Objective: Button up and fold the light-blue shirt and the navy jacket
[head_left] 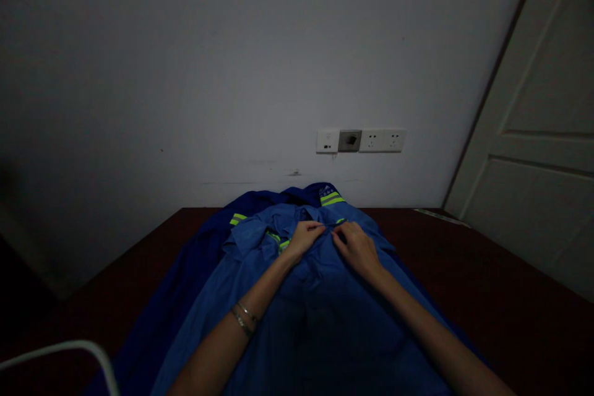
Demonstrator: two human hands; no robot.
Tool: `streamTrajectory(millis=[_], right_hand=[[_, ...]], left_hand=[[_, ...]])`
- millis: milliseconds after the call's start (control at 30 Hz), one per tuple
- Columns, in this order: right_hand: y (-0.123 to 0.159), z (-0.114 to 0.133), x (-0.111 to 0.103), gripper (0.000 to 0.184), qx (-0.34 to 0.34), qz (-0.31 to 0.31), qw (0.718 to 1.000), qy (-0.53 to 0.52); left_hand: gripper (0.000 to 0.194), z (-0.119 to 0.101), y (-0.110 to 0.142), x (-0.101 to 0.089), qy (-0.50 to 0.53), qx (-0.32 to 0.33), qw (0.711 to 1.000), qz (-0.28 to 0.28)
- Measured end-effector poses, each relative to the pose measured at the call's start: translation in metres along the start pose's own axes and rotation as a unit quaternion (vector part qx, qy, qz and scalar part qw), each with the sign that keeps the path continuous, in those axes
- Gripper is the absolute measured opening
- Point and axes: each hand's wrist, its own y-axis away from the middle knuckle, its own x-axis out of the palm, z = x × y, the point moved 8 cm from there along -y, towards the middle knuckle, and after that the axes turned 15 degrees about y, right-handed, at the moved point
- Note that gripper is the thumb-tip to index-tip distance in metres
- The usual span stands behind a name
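Observation:
A blue work shirt with neon yellow-green stripes lies spread on a dark brown table, collar end toward the wall. My left hand and my right hand meet near the collar, both with fingers curled and pinching the shirt's front fabric. A bracelet sits on my left wrist. A darker blue garment lies under the shirt and shows at its left side.
A white wall rises behind the table, with a row of sockets and a switch. A white door stands at the right. A white curved bar shows at the lower left.

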Motion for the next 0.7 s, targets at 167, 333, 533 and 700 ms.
streamTrajectory(millis=[167, 333, 533, 700], right_hand=[[0.0010, 0.0005, -0.0006, 0.017, 0.001, -0.008, 1.000, 0.011], [0.0011, 0.0016, -0.0002, 0.017, 0.007, 0.003, 1.000, 0.018], [0.0013, 0.0037, -0.0017, 0.018, 0.003, 0.006, 1.000, 0.026], [0.0014, 0.0034, 0.0027, 0.019, 0.008, 0.024, 0.999, 0.025]], left_hand=[[0.022, -0.0006, 0.0004, 0.0012, -0.012, 0.006, 1.000, 0.003], [0.021, -0.0016, 0.0015, 0.0014, -0.018, 0.018, 1.000, -0.003], [0.021, 0.0000, 0.0018, 0.0020, -0.015, 0.019, 1.000, -0.004], [0.021, 0.0015, 0.0031, 0.0050, -0.004, 0.011, 1.000, 0.006]])
